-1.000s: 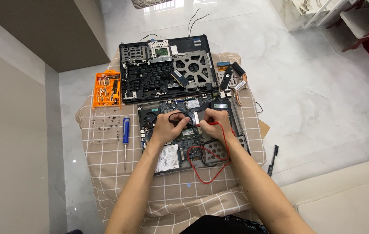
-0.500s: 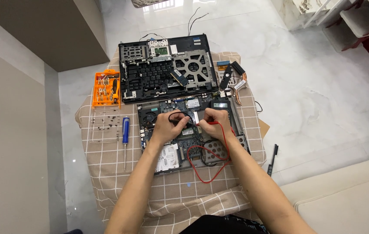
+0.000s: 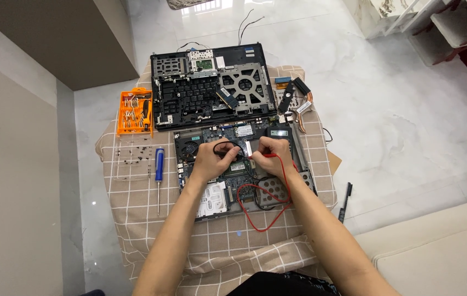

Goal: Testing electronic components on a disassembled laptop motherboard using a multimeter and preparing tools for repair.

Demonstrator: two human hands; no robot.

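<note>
The left hand (image 3: 210, 160) pinches a black probe in its grip, the right hand (image 3: 273, 152) a red probe (image 3: 261, 156), both tips down on the opened laptop base (image 3: 239, 164) on the checked desk (image 3: 217, 241). Just beyond the right grip lies a dark meter (image 3: 279, 133), probably. Far left, an orange tray (image 3: 134, 112) holds screwdriver bits.
</note>
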